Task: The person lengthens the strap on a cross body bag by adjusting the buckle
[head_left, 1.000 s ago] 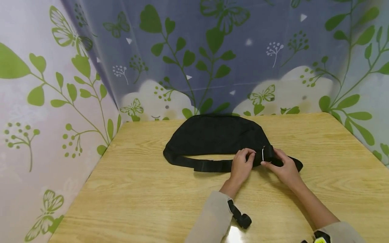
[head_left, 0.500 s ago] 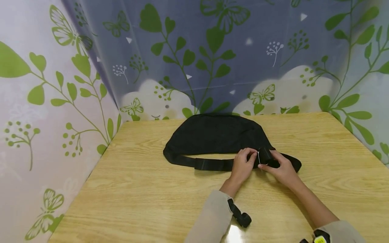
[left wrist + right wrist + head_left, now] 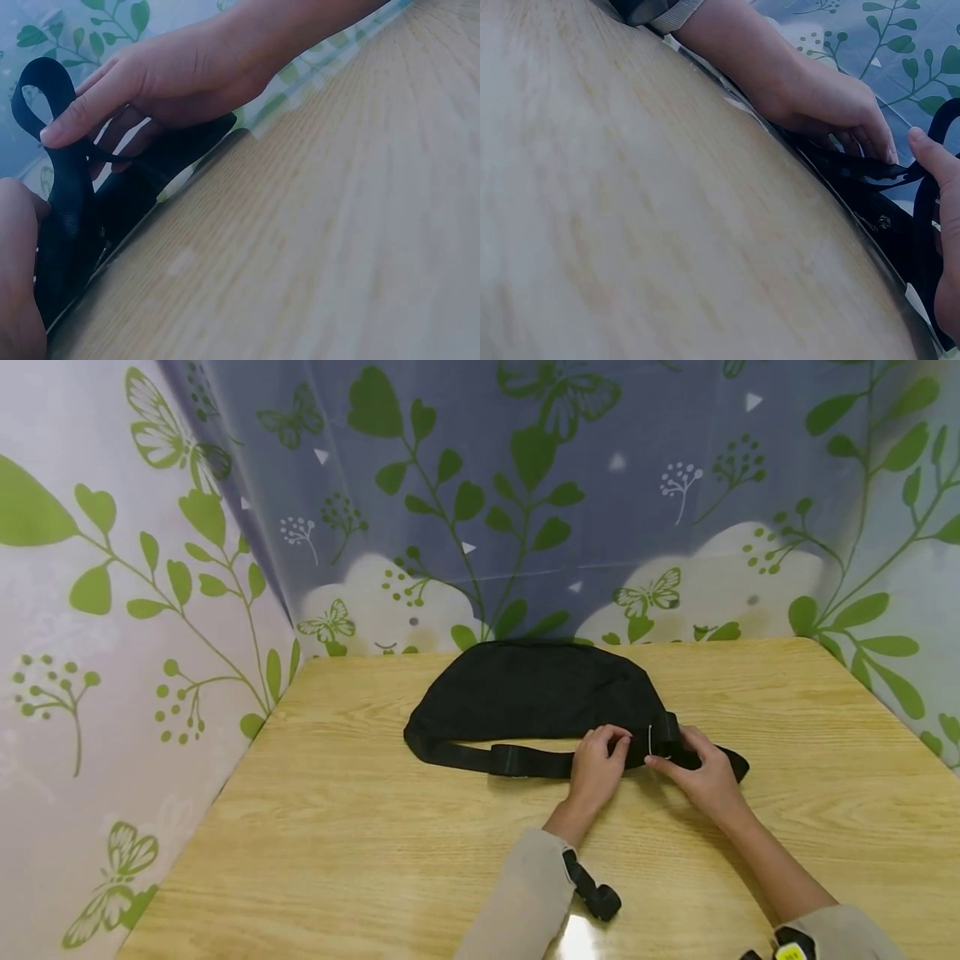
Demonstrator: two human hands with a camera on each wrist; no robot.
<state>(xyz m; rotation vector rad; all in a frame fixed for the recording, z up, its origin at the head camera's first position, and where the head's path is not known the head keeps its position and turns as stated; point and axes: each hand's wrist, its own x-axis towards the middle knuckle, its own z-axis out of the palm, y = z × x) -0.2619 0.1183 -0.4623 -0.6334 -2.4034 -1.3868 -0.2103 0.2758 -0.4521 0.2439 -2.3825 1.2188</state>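
Note:
A black waist bag (image 3: 532, 693) lies on the wooden table, its strap (image 3: 543, 764) running along the near side. My left hand (image 3: 598, 768) pinches this strap between thumb and fingers near its right part. Just to the right, my right hand (image 3: 705, 777) pinches a raised strap loop (image 3: 666, 731) beside a thin white-edged piece (image 3: 650, 742). In the left wrist view the loop (image 3: 41, 79) stands up above the right thumb (image 3: 71, 124). In the right wrist view the left fingers (image 3: 874, 139) hold the strap from above. A small bulge (image 3: 510, 760) rises in the strap at left.
The wooden table (image 3: 360, 860) extends in front of the bag and to both sides. Printed curtains (image 3: 487, 485) with green leaves and butterflies stand behind and at the sides. A black strap (image 3: 592, 885) hangs from the left sleeve.
My right hand went slightly left, then back right with the strap loop. The left end of the doubled strap has shifted right and bulged upward. My left hand has barely moved.

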